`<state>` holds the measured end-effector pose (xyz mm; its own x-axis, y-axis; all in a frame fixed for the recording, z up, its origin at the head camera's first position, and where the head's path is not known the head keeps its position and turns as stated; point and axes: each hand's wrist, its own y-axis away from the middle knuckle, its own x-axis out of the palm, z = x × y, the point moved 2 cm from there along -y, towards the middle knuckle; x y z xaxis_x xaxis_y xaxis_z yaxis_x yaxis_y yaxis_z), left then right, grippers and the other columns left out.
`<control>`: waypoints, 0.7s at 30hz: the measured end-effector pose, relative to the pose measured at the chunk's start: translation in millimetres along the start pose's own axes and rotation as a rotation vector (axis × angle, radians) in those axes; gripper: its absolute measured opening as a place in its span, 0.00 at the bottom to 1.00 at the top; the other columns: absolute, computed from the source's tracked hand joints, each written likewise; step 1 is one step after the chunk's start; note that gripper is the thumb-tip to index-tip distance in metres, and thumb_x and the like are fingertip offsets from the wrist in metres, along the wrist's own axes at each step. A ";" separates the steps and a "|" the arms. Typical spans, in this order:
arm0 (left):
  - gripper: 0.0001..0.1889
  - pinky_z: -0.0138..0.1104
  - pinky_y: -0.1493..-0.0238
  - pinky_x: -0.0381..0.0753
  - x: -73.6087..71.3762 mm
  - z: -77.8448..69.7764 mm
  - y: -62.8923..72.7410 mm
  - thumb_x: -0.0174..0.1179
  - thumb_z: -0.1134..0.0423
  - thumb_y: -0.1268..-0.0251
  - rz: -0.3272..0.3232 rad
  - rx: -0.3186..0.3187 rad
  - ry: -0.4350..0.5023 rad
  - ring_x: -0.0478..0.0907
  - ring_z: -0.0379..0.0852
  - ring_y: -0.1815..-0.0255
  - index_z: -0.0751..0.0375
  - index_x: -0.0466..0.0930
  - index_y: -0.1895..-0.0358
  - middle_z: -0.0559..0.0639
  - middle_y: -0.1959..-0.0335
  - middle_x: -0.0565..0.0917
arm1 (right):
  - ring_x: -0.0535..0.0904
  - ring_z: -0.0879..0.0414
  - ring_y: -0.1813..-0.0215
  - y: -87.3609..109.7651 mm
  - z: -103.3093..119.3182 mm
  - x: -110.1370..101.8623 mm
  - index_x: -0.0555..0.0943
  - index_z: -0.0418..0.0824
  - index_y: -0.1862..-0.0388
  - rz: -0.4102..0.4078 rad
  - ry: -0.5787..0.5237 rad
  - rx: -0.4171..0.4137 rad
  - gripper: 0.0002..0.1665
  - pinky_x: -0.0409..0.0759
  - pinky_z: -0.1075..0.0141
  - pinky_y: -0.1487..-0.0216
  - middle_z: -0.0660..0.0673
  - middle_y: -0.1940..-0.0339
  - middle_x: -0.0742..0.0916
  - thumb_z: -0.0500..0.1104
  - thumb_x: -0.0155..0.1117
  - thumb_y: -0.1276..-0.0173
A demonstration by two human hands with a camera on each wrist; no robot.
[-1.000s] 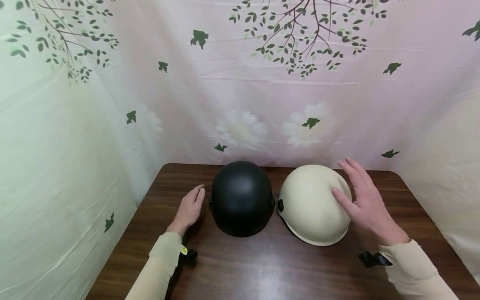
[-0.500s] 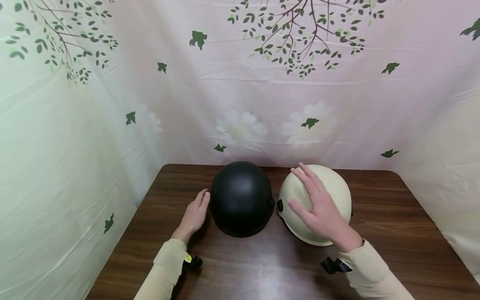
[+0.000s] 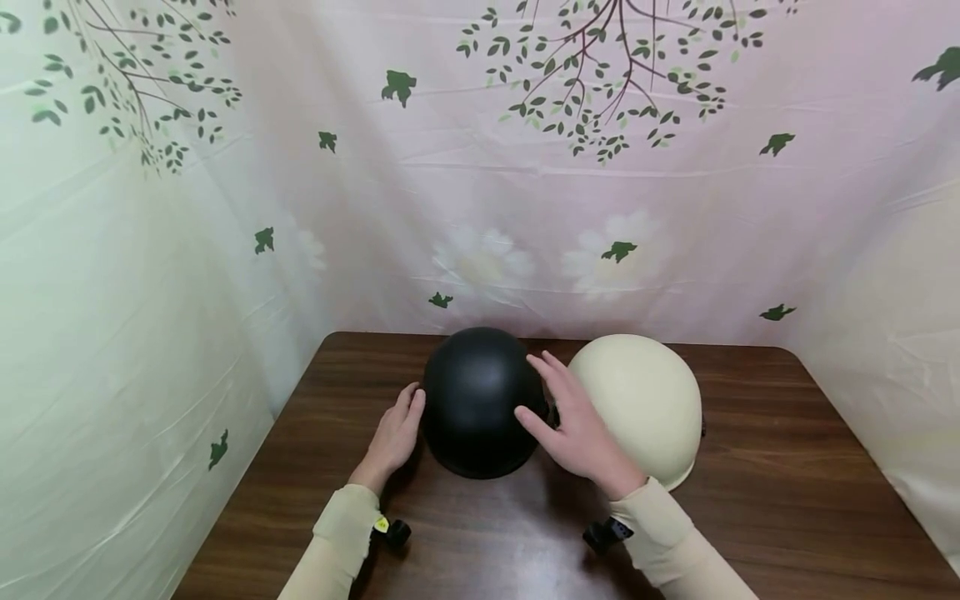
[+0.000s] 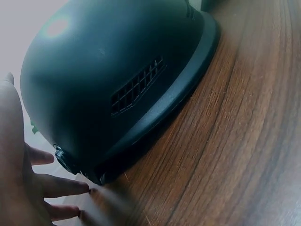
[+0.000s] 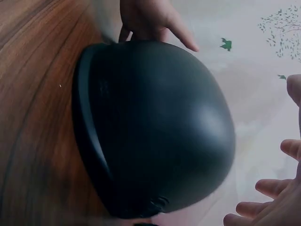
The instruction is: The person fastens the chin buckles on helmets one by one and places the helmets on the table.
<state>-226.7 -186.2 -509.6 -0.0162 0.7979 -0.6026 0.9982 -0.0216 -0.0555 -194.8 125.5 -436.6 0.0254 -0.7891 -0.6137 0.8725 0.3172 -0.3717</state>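
A black helmet (image 3: 480, 404) sits dome up on the wooden table, left of a cream helmet (image 3: 645, 400). The left hand (image 3: 393, 433) is at the black helmet's left side, fingers extended; in the left wrist view its fingers (image 4: 61, 186) reach beside the helmet's round side fitting. Whether they touch it I cannot tell. The right hand (image 3: 577, 425) hovers at the black helmet's right side with fingers spread, covering part of the cream helmet. In the right wrist view, a gap shows between these fingertips (image 5: 268, 188) and the black shell.
The brown wooden table (image 3: 787, 467) runs up to a pale cloth backdrop (image 3: 375, 208) printed with leaves and birds. Cloth also hangs on both sides. A small black camera sits on each wrist, the left (image 3: 397, 533) and the right (image 3: 600, 537).
The right hand has swept left, from the cream helmet's right side across it to the black helmet. The left hand has moved slightly right, closer to the black helmet. Both helmets have stayed put.
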 end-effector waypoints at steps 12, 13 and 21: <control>0.46 0.59 0.23 0.62 0.9 -6.4 -0.8 0.31 0.28 0.19 0.010 -0.050 0.002 0.65 0.64 0.21 0.64 0.59 0.18 0.64 0.22 0.69 | 0.47 0.33 0.14 -23.0 -0.5 35.0 0.57 0.64 0.14 0.013 0.104 0.000 0.52 0.62 0.29 0.27 0.40 0.11 0.47 0.67 0.70 0.31; 0.47 0.59 0.22 0.61 1.0 -6.6 -0.3 0.31 0.27 0.20 0.016 -0.064 0.004 0.64 0.64 0.21 0.63 0.59 0.18 0.63 0.21 0.69 | 0.46 0.32 0.14 -23.6 -1.7 37.8 0.57 0.64 0.14 0.020 0.113 0.007 0.52 0.62 0.29 0.27 0.39 0.11 0.47 0.67 0.71 0.31; 0.49 0.61 0.20 0.54 4.1 -5.9 1.2 0.28 0.22 0.24 0.058 -0.123 0.069 0.56 0.63 0.17 0.56 0.56 0.15 0.57 0.17 0.62 | 0.47 0.32 0.14 -23.9 -10.7 48.9 0.56 0.67 0.14 0.043 0.116 0.049 0.55 0.65 0.31 0.27 0.38 0.11 0.45 0.68 0.73 0.34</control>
<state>-225.3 -179.3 -507.5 0.0417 0.8371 -0.5455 0.9969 0.0017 0.0789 -219.7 85.0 -465.2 0.0090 -0.7080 -0.7061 0.8947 0.3210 -0.3104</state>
